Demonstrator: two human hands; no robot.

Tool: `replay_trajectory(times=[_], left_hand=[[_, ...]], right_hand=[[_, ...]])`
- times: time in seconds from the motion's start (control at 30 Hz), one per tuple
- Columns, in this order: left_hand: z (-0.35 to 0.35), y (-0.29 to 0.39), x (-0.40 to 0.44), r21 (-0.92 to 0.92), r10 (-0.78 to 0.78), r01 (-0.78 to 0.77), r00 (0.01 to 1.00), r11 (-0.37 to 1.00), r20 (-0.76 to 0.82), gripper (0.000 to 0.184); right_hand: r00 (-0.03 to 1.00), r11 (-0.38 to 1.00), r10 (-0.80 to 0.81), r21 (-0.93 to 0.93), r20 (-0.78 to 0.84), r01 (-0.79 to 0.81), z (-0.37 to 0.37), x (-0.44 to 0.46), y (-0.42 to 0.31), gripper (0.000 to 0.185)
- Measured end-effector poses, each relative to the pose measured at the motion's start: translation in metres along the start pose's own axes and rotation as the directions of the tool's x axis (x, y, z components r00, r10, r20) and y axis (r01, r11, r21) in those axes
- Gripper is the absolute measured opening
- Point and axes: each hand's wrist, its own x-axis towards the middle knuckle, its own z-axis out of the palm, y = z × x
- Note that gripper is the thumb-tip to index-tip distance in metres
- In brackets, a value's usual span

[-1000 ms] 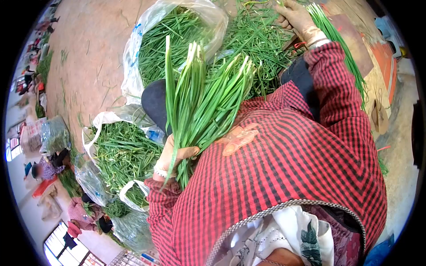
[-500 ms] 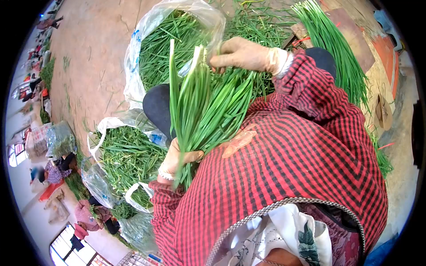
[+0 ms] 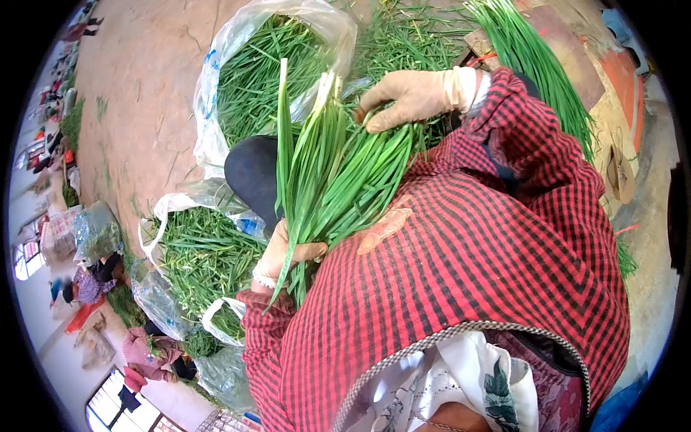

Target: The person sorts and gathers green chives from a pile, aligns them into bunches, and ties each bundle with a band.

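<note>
My left hand (image 3: 286, 255), in a pale glove, is closed around the lower part of a bunch of garlic chives (image 3: 309, 173). Their whitish stem ends point up, while the green leaves fan out towards the right. Above those leaves is my gloved right hand (image 3: 414, 99), thumb and fingers apart, with nothing visible between them. Its fingertips are beside the bunch; whether they touch a leaf I cannot tell. Behind the bunch stands a clear plastic bag (image 3: 204, 108) full of loose greens (image 3: 270, 68).
A second bag (image 3: 169, 203) of cut greens is by my left knee (image 3: 252, 173). Long chives (image 3: 529, 75) lie on a board at the right. Loose leaves (image 3: 410, 43) cover the floor ahead. Other people (image 3: 147, 353) sit among greens at the far left.
My right hand has moved slightly right, away from the white stem ends, and its fingers have spread. My left hand keeps its hold on the chives.
</note>
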Motion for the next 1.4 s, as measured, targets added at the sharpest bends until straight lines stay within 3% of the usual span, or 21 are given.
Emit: replay_trajectory(times=[0.07, 0.13, 0.17, 0.23, 0.27, 0.33, 0.37, 0.43, 0.47, 0.5, 0.53, 0.6, 0.73, 0.9, 1.0, 1.1, 1.13, 1.2, 1.27, 1.33, 1.4], left_hand=[[0.009, 0.004, -0.005, -0.028, 0.009, -0.010, 0.998, 1.000, -0.055, 0.054], [0.015, 0.005, -0.009, -0.057, 0.021, -0.028, 0.994, 0.998, -0.110, 0.062], [0.017, 0.005, -0.012, -0.107, 0.034, -0.049, 0.990, 0.993, -0.135, 0.067], [0.014, 0.007, -0.016, -0.135, 0.017, -0.033, 0.992, 0.990, -0.123, 0.070], [0.011, 0.004, -0.015, -0.137, 0.020, -0.037, 0.992, 0.990, -0.125, 0.070], [0.004, -0.004, -0.012, -0.165, -0.042, 0.019, 0.990, 0.986, -0.136, 0.072], [0.000, -0.003, -0.010, -0.182, -0.067, 0.051, 0.994, 0.982, -0.088, 0.076], [0.005, -0.007, -0.001, -0.177, 0.019, -0.036, 0.995, 0.984, -0.094, 0.080], [0.007, -0.006, 0.001, -0.175, 0.011, -0.025, 0.997, 0.984, -0.080, 0.082], [0.013, -0.004, 0.003, -0.237, 0.018, -0.033, 0.998, 0.971, -0.064, 0.083], [0.010, -0.007, 0.007, -0.171, 0.038, -0.048, 0.997, 0.984, -0.062, 0.082], [0.015, -0.001, 0.004, -0.120, -0.021, 0.011, 0.996, 0.993, -0.085, 0.080], [0.022, 0.001, 0.002, -0.152, 0.052, -0.065, 0.994, 0.986, -0.091, 0.070], [0.014, 0.000, 0.003, -0.097, 0.000, -0.005, 0.999, 0.995, -0.050, 0.074], [0.015, 0.001, 0.002, -0.148, 0.041, -0.042, 0.999, 0.988, -0.011, 0.077], [0.012, -0.003, 0.001, -0.159, 0.045, -0.060, 0.995, 0.985, -0.093, 0.076], [0.012, -0.003, 0.003, -0.158, 0.048, -0.062, 0.995, 0.985, -0.091, 0.076], [0.013, -0.005, 0.006, -0.162, 0.074, -0.086, 0.994, 0.983, -0.077, 0.076], [0.016, -0.004, 0.006, -0.163, 0.050, -0.062, 0.995, 0.985, -0.082, 0.075], [0.013, -0.006, 0.005, -0.162, 0.028, -0.043, 0.995, 0.986, -0.094, 0.074], [0.003, -0.011, 0.005, -0.077, -0.012, 0.005, 0.997, 0.997, -0.080, 0.074]], right_hand=[[0.992, 0.994, 0.078, -0.085, 0.102, -0.069, -0.001, 0.009, 0.006, 0.033], [0.996, 0.999, -0.011, 0.049, -0.091, 0.015, -0.001, 0.008, 0.018, 0.028], [0.989, 0.993, 0.097, 0.077, -0.109, -0.089, -0.009, 0.003, 0.017, 0.026], [0.959, 0.988, 0.126, -0.055, -0.254, -0.144, -0.026, -0.008, 0.032, 0.028], [0.918, 0.960, 0.062, -0.229, -0.391, -0.162, -0.037, -0.014, 0.052, 0.030], [0.694, 0.669, 0.174, -0.434, -0.699, -0.604, -0.056, -0.022, 0.053, 0.031], [0.691, 0.668, 0.169, -0.435, -0.702, -0.605, -0.058, -0.019, 0.048, 0.031], [0.756, 0.933, -0.049, -0.300, -0.653, -0.199, -0.047, -0.008, 0.027, 0.030], [0.824, 0.992, 0.058, -0.058, -0.564, -0.109, -0.035, -0.003, -0.004, 0.030], [0.861, 0.992, 0.024, 0.117, -0.508, 0.041, -0.023, 0.008, -0.009, 0.031], [0.885, 0.999, -0.021, -0.035, -0.464, 0.005, -0.016, 0.017, -0.018, 0.033], [0.973, 0.983, 0.156, 0.128, -0.172, -0.135, -0.012, 0.028, -0.038, 0.038], [0.951, 0.941, 0.156, 0.334, -0.268, -0.061, 0.011, 0.043, -0.016, 0.041], [0.798, 0.999, 0.004, -0.033, -0.603, -0.029, -0.008, 0.033, 0.003, 0.034], [0.586, 0.934, -0.073, -0.262, -0.807, -0.244, -0.065, 0.024, 0.054, 0.033], [0.385, 0.693, -0.141, -0.369, -0.912, -0.620, -0.082, -0.011, 0.040, 0.034], [0.384, 0.691, -0.143, -0.370, -0.912, -0.621, -0.079, -0.008, 0.040, 0.034], [0.552, 0.736, -0.302, -0.558, -0.778, -0.384, -0.065, 0.001, 0.026, 0.033], [0.863, 0.990, -0.009, -0.125, -0.506, -0.063, -0.031, 0.010, -0.008, 0.043], [0.947, 0.999, -0.040, 0.016, -0.319, 0.048, -0.007, 0.017, -0.021, 0.051], [0.924, 0.997, -0.074, -0.056, -0.376, 0.057, 0.008, 0.029, -0.007, 0.050]])
